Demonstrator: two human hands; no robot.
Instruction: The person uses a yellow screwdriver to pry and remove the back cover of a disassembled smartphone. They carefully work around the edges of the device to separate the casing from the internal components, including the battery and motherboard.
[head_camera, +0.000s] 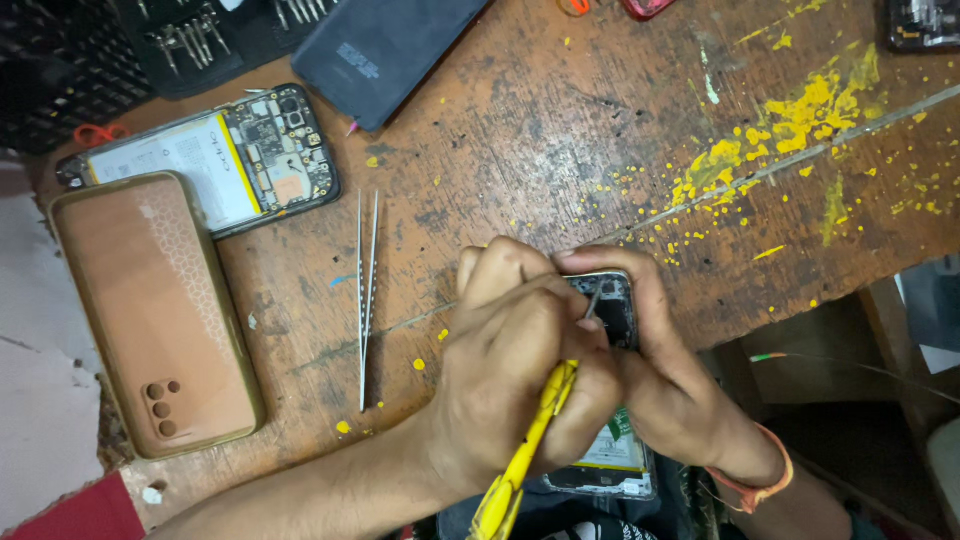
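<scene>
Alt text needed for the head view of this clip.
Two hands work on an opened phone at a paint-spattered wooden table: the left hand drives a yellow screwdriver, the right hand steadies it. Tweezers, another opened phone and a brown case lie left.

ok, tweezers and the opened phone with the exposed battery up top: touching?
Apart. The head view shows the tweezers lying on the wooden table with a strip of bare wood between their upper tips and the lower edge of the opened phone.
</scene>
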